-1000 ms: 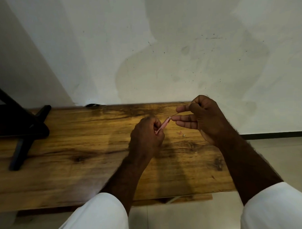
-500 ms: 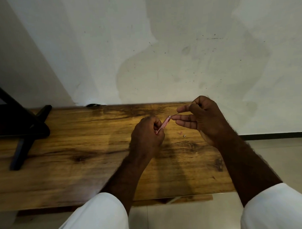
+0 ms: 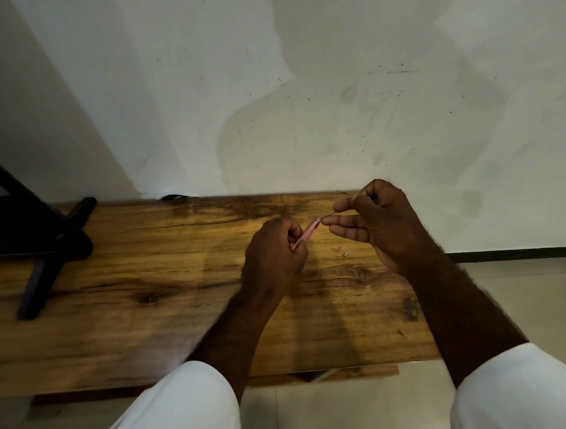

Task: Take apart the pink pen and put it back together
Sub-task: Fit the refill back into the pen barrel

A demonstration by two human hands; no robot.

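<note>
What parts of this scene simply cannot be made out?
All in the head view:
- Lower end of the pink pen barrel: hidden inside the curled fingers of the left hand.
- Far end of the thin rod: hidden behind the fingers of the right hand.
- The small bits on the table: too small to identify.
- The dark stand: cut off by the left edge.

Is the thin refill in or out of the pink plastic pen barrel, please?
Partly out: the thin dark refill spans from pink plastic barrel to right hand.
</note>
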